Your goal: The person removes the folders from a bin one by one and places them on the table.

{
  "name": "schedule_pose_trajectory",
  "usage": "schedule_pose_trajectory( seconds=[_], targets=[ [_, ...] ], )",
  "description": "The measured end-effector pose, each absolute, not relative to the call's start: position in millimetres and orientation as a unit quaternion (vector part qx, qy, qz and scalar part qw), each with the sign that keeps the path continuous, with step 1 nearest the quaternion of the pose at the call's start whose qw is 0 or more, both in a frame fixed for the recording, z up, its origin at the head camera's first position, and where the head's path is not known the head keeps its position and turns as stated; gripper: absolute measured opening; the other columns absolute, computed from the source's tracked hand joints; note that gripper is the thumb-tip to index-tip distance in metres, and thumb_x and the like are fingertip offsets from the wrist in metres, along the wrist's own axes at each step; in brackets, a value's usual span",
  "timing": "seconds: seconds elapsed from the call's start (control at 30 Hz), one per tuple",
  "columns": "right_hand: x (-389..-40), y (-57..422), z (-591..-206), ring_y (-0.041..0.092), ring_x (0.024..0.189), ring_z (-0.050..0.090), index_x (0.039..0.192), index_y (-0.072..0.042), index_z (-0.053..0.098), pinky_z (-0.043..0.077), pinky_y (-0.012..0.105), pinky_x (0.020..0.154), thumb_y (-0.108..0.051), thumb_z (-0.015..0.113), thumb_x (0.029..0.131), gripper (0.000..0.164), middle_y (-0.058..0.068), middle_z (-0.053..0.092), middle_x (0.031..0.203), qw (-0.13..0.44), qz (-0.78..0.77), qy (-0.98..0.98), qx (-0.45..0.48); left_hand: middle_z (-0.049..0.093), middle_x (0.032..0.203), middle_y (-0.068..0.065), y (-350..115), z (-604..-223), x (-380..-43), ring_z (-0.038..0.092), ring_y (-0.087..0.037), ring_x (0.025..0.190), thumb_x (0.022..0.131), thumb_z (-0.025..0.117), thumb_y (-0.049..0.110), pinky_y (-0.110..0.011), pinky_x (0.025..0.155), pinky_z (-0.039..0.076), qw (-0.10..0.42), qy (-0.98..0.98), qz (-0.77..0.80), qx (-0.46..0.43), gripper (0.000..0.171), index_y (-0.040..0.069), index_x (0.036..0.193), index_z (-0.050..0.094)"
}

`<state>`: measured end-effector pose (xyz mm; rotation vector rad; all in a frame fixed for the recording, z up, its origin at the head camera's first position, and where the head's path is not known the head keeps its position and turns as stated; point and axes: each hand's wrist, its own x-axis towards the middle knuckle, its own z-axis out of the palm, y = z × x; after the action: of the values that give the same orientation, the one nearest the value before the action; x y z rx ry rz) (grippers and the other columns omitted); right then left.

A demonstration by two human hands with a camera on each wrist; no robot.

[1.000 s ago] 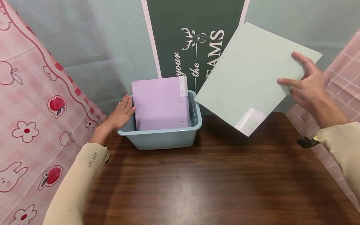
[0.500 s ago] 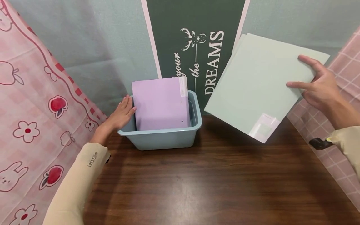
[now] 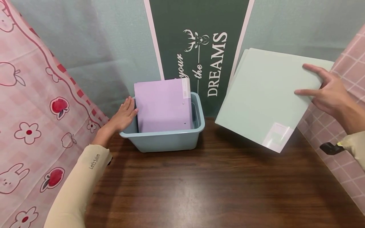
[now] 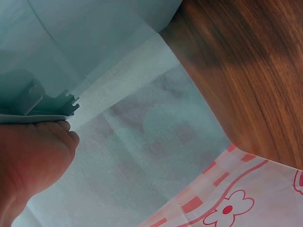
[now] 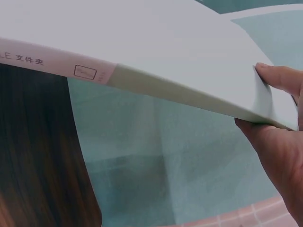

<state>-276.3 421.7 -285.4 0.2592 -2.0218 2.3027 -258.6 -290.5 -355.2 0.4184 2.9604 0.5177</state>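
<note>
Green folder (image 3: 265,96): we hold it tilted in air above table (image 3: 216,186), right of bin (image 3: 168,139). Our right hand (image 3: 330,93) pinches its far corner, thumb over, fingers under. Our left hand (image 3: 122,115), fingers straight, rests on bin's left rim. Purple folder (image 3: 163,106) stands upright inside bin.

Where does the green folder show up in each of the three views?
Head: green folder at right, held above the table by the right hand.
Left wrist: not in it.
Right wrist: fills the top, seen edge-on, thumb on its corner.
Shared landmark: the wooden table, in all three.
</note>
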Motion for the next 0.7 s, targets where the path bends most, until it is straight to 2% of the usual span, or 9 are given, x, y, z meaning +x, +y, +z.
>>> schedule_pose_trajectory(
  seconds=[0.17,0.3,0.47,0.7],
  targets=[
    [-276.1,428.2,-293.3,0.005,0.093,0.070,0.158,-0.021,0.051,0.061,0.023,0.062,0.034,0.065,0.082,0.096,-0.005,0.063,0.127,0.026,0.737,-0.669,0.092,-0.019,0.174,-0.022,-291.2,-356.2,-259.1,-0.018,-0.038,0.162,0.117,0.021,0.043,-0.057,0.130,-0.007,0.052,0.974,0.172,0.140,0.074,-0.003,0.165,-0.012],
    [-276.4,432.9,-299.3,0.006,0.097,0.072,0.159,-0.018,0.049,0.062,0.024,0.066,0.036,0.060,0.083,0.094,-0.005,0.068,0.127,0.006,0.737,-0.666,0.115,-0.018,0.174,-0.022,-291.3,-356.5,-259.7,-0.017,-0.038,0.162,0.117,0.021,0.044,-0.056,0.130,-0.007,0.049,0.973,0.173,0.142,0.074,-0.003,0.165,-0.012],
    [-278.4,438.9,-303.6,0.002,0.102,0.071,0.162,-0.019,0.045,0.061,0.022,0.070,0.032,0.063,0.086,0.093,-0.009,0.061,0.134,-0.005,0.702,-0.704,0.112,-0.018,0.175,-0.022,-291.2,-357.2,-259.9,-0.017,-0.039,0.162,0.117,0.021,0.043,-0.057,0.130,-0.007,0.047,0.974,0.169,0.142,0.074,-0.003,0.165,-0.012],
    [-282.3,446.6,-309.9,-0.011,0.094,0.063,0.164,-0.029,0.042,0.059,0.018,0.066,0.013,0.077,0.089,0.093,-0.015,0.053,0.132,0.036,0.520,-0.850,0.072,-0.017,0.175,-0.022,-292.1,-358.2,-260.1,-0.017,-0.038,0.162,0.117,0.021,0.043,-0.057,0.130,-0.007,0.045,0.974,0.170,0.143,0.074,-0.003,0.165,-0.012]
  ],
)
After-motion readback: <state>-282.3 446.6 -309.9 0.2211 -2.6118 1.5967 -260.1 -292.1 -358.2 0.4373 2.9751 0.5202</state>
